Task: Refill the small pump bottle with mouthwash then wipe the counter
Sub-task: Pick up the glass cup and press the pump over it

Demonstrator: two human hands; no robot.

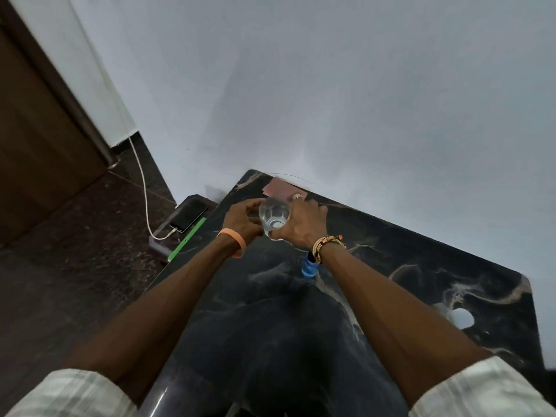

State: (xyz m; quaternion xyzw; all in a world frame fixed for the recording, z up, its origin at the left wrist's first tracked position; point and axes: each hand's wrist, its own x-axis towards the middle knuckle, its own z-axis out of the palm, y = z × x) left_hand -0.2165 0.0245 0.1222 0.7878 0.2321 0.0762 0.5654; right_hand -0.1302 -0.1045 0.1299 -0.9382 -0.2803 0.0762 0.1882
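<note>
A clear plastic bottle (274,216) is held over the far left part of the black marble counter (376,266). It is tipped so its ribbed base faces me. My right hand (304,227) is wrapped around its right side. My left hand (243,221) is curled against its left side; whatever its fingers hold is hidden. A small blue object (309,268), a cap or bottle top, stands on the counter just under my right wrist. A pink cloth (278,188) lies at the counter's far edge behind the hands. The small pump bottle cannot be made out.
A phone (189,218) on a white cable (144,188) rests on a low dark stand left of the counter. A green strip (187,239) runs along the counter's left edge. A white round spot (463,319) shows near the right edge. A pale wall rises behind.
</note>
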